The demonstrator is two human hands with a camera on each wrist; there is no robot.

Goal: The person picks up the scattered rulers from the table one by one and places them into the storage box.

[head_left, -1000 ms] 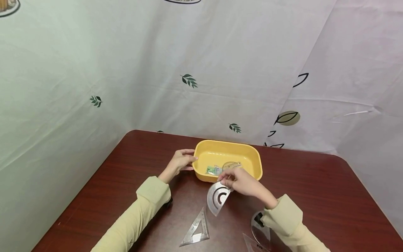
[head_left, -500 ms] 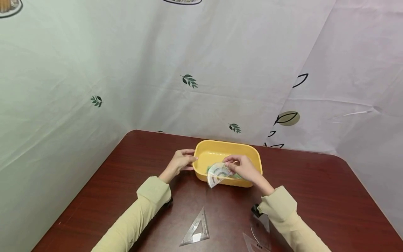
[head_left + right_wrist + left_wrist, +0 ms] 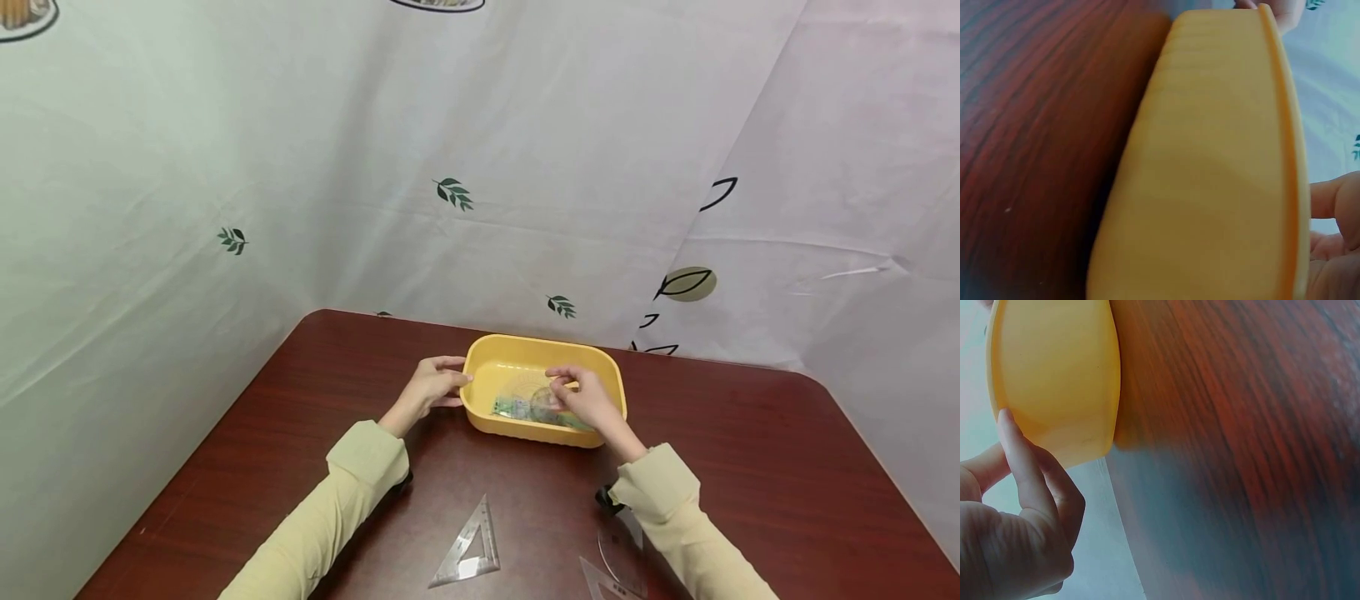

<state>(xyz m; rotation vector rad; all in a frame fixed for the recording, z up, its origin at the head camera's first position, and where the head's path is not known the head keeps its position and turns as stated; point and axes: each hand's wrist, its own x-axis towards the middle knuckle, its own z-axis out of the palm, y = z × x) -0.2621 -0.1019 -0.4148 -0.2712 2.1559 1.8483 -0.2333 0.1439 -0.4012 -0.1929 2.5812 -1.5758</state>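
Observation:
My left hand point(image 3: 432, 384) grips the left end of a yellow plastic basin point(image 3: 617, 392), its thumb on the rim and its other fingers against the outside. In the left wrist view, that thumb point(image 3: 1015, 440) presses the rim. My right hand point(image 3: 587, 397) is over the basin's right half, thumb and index finger apart. A clear protractor point(image 3: 521, 383) lies faintly visible inside, just left of those fingers. Beside it are green-printed pieces point(image 3: 512, 407) and a round clear piece point(image 3: 543, 404). In the right wrist view, the basin wall partly hides the right hand point(image 3: 1335, 250).
On the dark red wooden table point(image 3: 750, 467), a clear set square point(image 3: 469, 546) lies nearer me. Further right are another clear triangle point(image 3: 606, 583) and a clear curved piece point(image 3: 621, 550), partly under the right sleeve. A patterned cloth point(image 3: 480, 258) hangs behind the table.
My right hand has carried the protractor up over the basin's near rim, lowered it inside, and let it go. The left hand has stayed on the basin's left end.

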